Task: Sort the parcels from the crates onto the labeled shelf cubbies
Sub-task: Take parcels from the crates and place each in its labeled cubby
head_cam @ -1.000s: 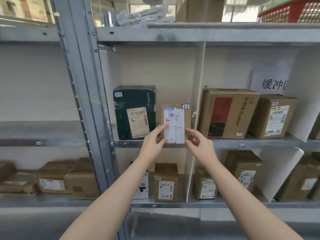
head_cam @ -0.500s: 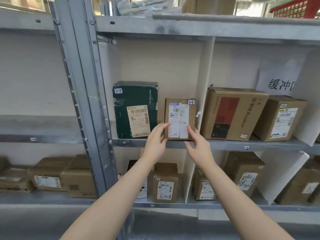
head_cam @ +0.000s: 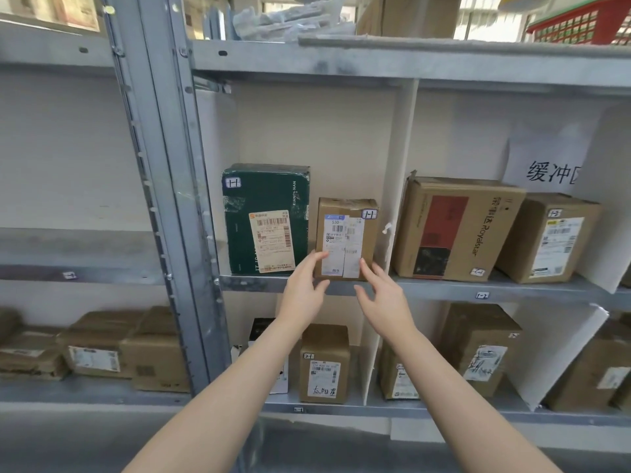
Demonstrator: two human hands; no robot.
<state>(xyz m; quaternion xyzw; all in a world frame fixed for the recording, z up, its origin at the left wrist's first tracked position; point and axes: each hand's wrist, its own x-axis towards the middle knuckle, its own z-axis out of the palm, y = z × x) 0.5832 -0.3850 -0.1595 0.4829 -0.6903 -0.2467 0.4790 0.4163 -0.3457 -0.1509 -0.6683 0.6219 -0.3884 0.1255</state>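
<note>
Grey metal shelving fills the head view, split into cubbies by white dividers [head_cam: 403,165]. On the middle shelf [head_cam: 444,289], the left cubby holds two things: a dark green box [head_cam: 266,220] and, just to its right, the small brown parcel [head_cam: 346,238]. The parcel stands upright at the shelf's front edge, its white labels facing out, between the green box and the divider. Both carry a small "1-1" sticker.

The left hand [head_cam: 304,291] reaches up with loosely bent fingers resting on the parcel's lower left corner, thumb below at the shelf edge. The right hand [head_cam: 386,298] is spread, fingers straight, their tips at the parcel's lower right corner; I cannot tell if they touch it.

The next cubby to the right holds a big carton [head_cam: 454,227] with a red and black panel and a smaller labelled box [head_cam: 549,237] beside it, with a paper sign [head_cam: 546,165] behind them. Below, one cubby holds a tall brown box [head_cam: 324,363] with handwriting on its label. More brown boxes [head_cam: 102,346] lie on the low shelf at far left. A red basket [head_cam: 587,23] sits on top.
</note>
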